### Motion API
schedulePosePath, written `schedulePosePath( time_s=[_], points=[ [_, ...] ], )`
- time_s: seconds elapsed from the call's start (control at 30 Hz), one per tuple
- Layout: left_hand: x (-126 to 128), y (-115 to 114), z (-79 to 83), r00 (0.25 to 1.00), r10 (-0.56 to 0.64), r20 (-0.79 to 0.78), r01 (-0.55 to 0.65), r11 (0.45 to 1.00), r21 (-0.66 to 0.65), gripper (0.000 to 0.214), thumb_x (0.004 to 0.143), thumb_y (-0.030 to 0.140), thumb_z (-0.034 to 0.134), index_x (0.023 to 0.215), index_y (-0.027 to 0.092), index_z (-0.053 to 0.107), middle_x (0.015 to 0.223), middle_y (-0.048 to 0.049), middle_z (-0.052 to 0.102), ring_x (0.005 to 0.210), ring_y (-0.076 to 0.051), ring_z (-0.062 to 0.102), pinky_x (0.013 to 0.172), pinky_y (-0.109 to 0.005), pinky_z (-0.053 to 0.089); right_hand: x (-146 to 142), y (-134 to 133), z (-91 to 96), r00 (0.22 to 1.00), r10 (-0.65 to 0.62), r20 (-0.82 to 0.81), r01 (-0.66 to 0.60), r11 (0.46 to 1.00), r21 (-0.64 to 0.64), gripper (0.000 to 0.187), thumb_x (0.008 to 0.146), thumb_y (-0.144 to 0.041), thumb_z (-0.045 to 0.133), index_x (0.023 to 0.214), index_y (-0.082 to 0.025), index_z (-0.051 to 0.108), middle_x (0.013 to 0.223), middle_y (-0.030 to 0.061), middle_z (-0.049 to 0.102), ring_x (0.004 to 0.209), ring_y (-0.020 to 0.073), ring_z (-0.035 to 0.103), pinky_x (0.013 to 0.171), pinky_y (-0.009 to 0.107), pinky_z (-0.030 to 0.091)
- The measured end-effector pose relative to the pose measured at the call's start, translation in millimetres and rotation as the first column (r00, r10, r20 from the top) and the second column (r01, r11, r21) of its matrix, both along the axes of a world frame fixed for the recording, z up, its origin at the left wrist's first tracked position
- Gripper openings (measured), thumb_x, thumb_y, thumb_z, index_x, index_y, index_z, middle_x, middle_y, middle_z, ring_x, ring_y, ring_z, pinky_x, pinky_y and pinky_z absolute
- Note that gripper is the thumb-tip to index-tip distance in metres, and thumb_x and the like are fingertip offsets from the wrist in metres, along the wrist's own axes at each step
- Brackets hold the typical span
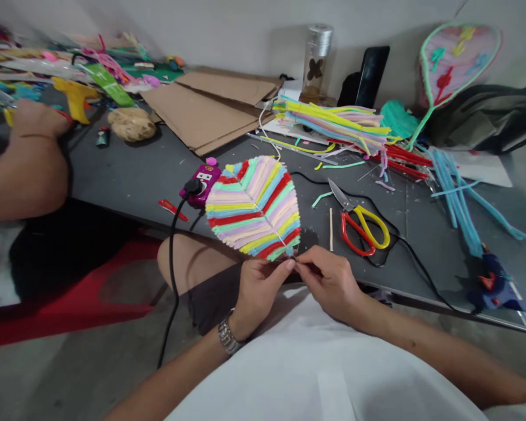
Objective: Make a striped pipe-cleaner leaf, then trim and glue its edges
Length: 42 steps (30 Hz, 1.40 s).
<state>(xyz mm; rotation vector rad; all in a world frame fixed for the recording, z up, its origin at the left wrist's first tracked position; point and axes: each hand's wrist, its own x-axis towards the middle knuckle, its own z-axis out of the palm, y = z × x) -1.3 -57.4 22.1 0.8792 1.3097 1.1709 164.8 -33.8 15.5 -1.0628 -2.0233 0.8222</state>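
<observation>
Any print on the green packet (107, 82) is too blurred to read! My fuzzy leaf (251, 211), striped red, yellow, mint, lilac, is at the table (123, 175) edge, left hand (259, 289) and right hand (332, 282) pinching its base.

Dark grey bench (123, 175), strewn with craft materials
Directly on it lie cardboard sheets (201, 120), red-and-yellow-handled scissors (356, 211), a purple power strip (207, 186), a blue glue gun (496, 285), pale blue fuzzy strips (463, 219) and a tan lump (131, 124), possibly a stone.

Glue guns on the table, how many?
2: yellow glue gun, left, beside the co-worker's hand; blue glue gun, right of the scissors. More may be hidden in the clutter.
</observation>
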Motion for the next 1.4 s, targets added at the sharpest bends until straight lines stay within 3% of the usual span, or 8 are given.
schedulePosePath(
  time_s=[0.27,0.43,0.7,1.03,1.17,1.27,1.33,1.4],
  points=[
    [9.0,8.5,7.1,1.0,0.014,0.003,-0.014,0.999,0.036,0.024,0.077,0.041,0.08,0.075,0.016,0.081,0.076,-0.0053,0.078,0.072,-0.022,0.071,0.066,-0.03,0.058,-0.3,4.1,11.6,0.939,-0.226,-0.261,0.123,0.925,-0.359,0.016,0.09,-0.037,0.068,0.086,-0.022,0.062,0.07,-0.0014,0.063,0.059,0.0119,0.054,0.054,0.024,0.044],
    [10.8,9.1,5.9,0.996,-0.06,-0.063,0.065,0.995,0.075,0.022,0.078,0.037,0.078,0.066,0.019,0.079,0.069,-0.0034,0.076,0.076,-0.023,0.071,0.07,-0.032,0.059,2.3,16.5,22.2,0.85,-0.247,-0.465,-0.071,0.822,-0.565,0.027,0.08,-0.047,0.076,0.083,-0.022,0.065,0.077,0.0015,0.069,0.07,0.0169,0.062,0.069,0.032,0.053],
    [8.7,12.4,10.2,0.98,-0.16,-0.114,0.169,0.983,0.073,0.02,0.082,0.037,0.077,0.072,0.019,0.08,0.076,-0.0039,0.078,0.085,-0.025,0.073,0.076,-0.033,0.06,4.9,22.6,21.2,0.845,-0.255,-0.47,-0.119,0.767,-0.63,0.021,0.073,-0.035,0.079,0.086,-0.02,0.073,0.083,0.0024,0.075,0.078,0.0192,0.069,0.076,0.034,0.057],
    [17.0,15.4,-2.9,0.963,-0.107,0.248,0.101,0.994,0.039,0.023,0.076,0.03,0.085,0.091,0.015,0.077,0.078,-0.0023,0.077,0.067,-0.013,0.068,0.064,-0.023,0.055,-1.0,23.3,21.1,0.771,-0.332,-0.544,-0.199,0.686,-0.7,0.033,0.07,-0.041,0.085,0.085,-0.018,0.069,0.073,-0.001,0.07,0.061,0.0127,0.062,0.061,0.028,0.053],
    [15.5,15.5,-2.8,0.962,-0.067,0.264,0.067,0.998,0.009,0.023,0.079,0.032,0.083,0.09,0.015,0.073,0.08,-0.0037,0.077,0.071,-0.015,0.073,0.059,-0.02,0.054,17.6,25.3,18.3,0.894,-0.198,-0.403,-0.107,0.779,-0.618,0.035,0.078,-0.049,0.076,0.093,-0.018,0.068,0.078,0.0019,0.07,0.07,0.0165,0.064,0.067,0.031,0.054],
    [11.8,16.0,-0.6,0.951,-0.029,0.308,0.044,0.998,-0.043,0.029,0.079,0.037,0.083,0.092,0.016,0.068,0.087,-0.0056,0.078,0.078,-0.021,0.077,0.053,-0.019,0.052,52.3,30.5,17.8,0.959,-0.28,0.045,0.283,0.935,-0.214,0.023,0.088,-0.038,0.065,0.099,-0.019,0.069,0.086,0.0054,0.07,0.076,0.0191,0.063,0.07,0.032,0.049],
    [9.0,16.9,0.3,0.938,-0.006,0.346,0.033,0.997,-0.073,0.034,0.077,0.039,0.085,0.092,0.017,0.065,0.085,-0.0049,0.078,0.08,-0.024,0.078,0.051,-0.02,0.053,75.6,35.8,18.3,0.831,-0.44,0.34,0.417,0.898,0.143,0.017,0.09,-0.029,0.059,0.097,-0.018,0.069,0.093,0.0098,0.07,0.087,0.0235,0.064,0.078,0.035,0.047],
    [6.8,18.5,0.3,0.93,0.031,0.367,0.001,0.996,-0.087,0.036,0.073,0.038,0.088,0.089,0.017,0.064,0.082,-0.0027,0.077,0.077,-0.022,0.078,0.055,-0.021,0.056,90.8,41.3,20.3,0.642,-0.506,0.576,0.433,0.859,0.273,0.017,0.089,-0.023,0.056,0.099,-0.017,0.068,0.1,0.0138,0.07,0.095,0.0273,0.063,0.08,0.036,0.044]
  ],
)
